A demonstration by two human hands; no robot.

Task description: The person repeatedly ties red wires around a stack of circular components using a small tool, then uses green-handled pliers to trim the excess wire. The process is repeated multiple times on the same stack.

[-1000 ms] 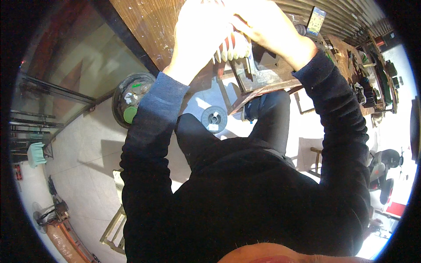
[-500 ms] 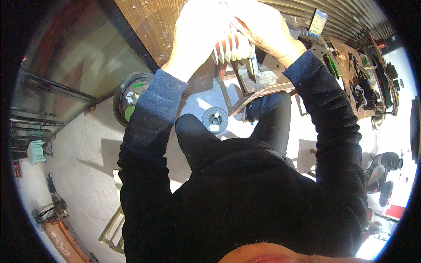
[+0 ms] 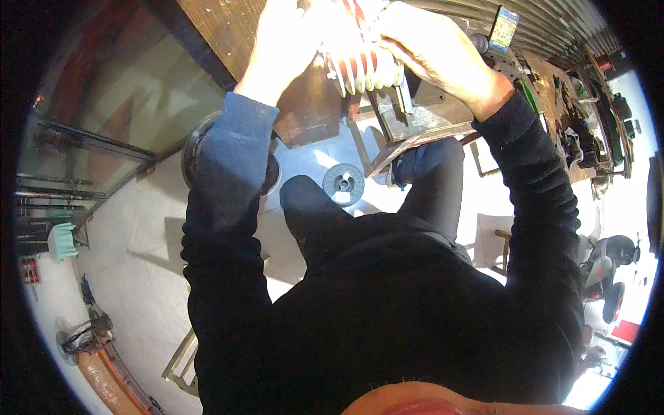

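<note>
A: Far left first?

B: Glass panel [image 3: 104, 117] w/ dark frame, pale tiled floor [image 3: 131, 263] below it. Round dark thing on the floor, half hidden behind the L sleeve, can't tell what it is.

A: L hand?

B: Left hand [image 3: 294, 34] raised at top of frame, overexposed, fingers curled round the left side of a ribbed part [image 3: 363, 66], pale fins w/ red between them. Exact finger grip washed out.

A: Where's that part sit?

B: Held up between both hands, above the wooden desk [image 3: 228, 28] edge & over a dark metal bracket [image 3: 408, 114]. Below, a grey wire spool [image 3: 343, 184] lies on the floor betw. the knees.

A: R side?

B: Right hand [image 3: 432, 48] closed over the part's top right, fingers wrapped on it. Further right, desk cluttered w/ tools [image 3: 581, 131], too small to name.
</note>
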